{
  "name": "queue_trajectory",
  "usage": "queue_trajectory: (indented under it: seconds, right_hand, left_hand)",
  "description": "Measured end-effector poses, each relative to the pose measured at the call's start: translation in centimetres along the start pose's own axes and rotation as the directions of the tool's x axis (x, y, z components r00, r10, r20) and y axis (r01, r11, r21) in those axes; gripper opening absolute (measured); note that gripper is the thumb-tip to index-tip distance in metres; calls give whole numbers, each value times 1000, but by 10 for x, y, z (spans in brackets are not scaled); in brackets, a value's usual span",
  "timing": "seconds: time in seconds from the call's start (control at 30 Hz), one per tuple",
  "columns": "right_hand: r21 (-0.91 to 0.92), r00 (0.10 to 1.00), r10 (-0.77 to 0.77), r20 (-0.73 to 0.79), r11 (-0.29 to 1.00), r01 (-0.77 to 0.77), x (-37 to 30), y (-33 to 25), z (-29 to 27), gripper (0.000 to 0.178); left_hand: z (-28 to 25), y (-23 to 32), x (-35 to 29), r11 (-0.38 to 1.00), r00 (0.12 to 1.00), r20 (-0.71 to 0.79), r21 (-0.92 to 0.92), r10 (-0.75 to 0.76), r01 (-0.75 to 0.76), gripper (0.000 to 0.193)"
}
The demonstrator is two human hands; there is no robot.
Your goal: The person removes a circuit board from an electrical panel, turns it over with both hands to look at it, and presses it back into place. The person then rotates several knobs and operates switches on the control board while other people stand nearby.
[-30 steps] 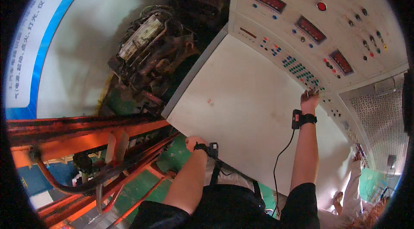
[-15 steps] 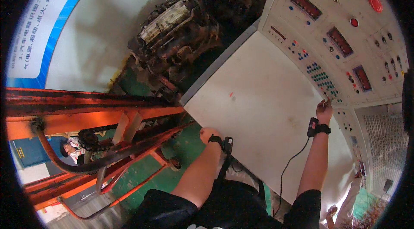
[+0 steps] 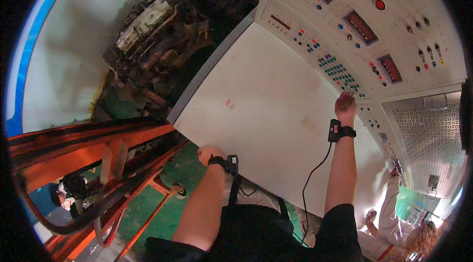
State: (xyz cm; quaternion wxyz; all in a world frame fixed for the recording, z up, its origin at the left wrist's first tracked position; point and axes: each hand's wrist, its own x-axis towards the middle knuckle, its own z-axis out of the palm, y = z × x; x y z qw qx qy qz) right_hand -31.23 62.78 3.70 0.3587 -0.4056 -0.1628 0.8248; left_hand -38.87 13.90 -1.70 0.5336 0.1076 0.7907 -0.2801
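My right hand (image 3: 346, 105) reaches to the lower part of the pale control panel (image 3: 325, 20). Its bent fingers are close together beside a block of small green sockets (image 3: 339, 70), and anything between the fingertips is too small to make out. At the near left edge of the white tabletop (image 3: 276, 129), my left hand (image 3: 209, 155) is curled closed; its inner side is hidden. Each wrist wears a black strap with a small box, and from the right box (image 3: 334, 130) a thin black cable (image 3: 310, 178) runs down across the tabletop.
An old engine (image 3: 152, 40) stands beyond the tabletop at the left. An orange metal frame (image 3: 88, 156) fills the lower left. At the lower right, another person's hand (image 3: 393, 173) is at the panel's far end, near a perforated metal sheet (image 3: 428, 124).
The view has swung to the right, so the scene sits further left and more of the other person shows. Both my hands keep about the same places at the tabletop edge and the panel.
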Motion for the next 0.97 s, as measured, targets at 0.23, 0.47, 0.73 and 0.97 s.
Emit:
queue_trajectory:
  seconds: [0.23, 0.47, 0.73, 0.97]
  right_hand:
    - [-151, 966, 15, 259, 988, 25, 93, -63, -104, 19]
    - [-235, 976, -215, 41, 947, 219, 54, -11, -43, 20]
    - [-298, 968, -249, 23, 923, 244, 28, -12, -27, 16]
    - [-94, 979, -104, 173, 988, 121, 4, -13, -2, 21]
  left_hand:
    - [-9, 13, 0, 998, 999, 2, 20, 52, -52, 40]
    - [-2, -3, 1, 999, 991, 126, 16, 45, -48, 40]
    - [1, 1, 5, 997, 1000, 7, -81, -10, 11, 33]
    - [10, -6, 9, 936, 921, -204, 196, 332, -294, 39]
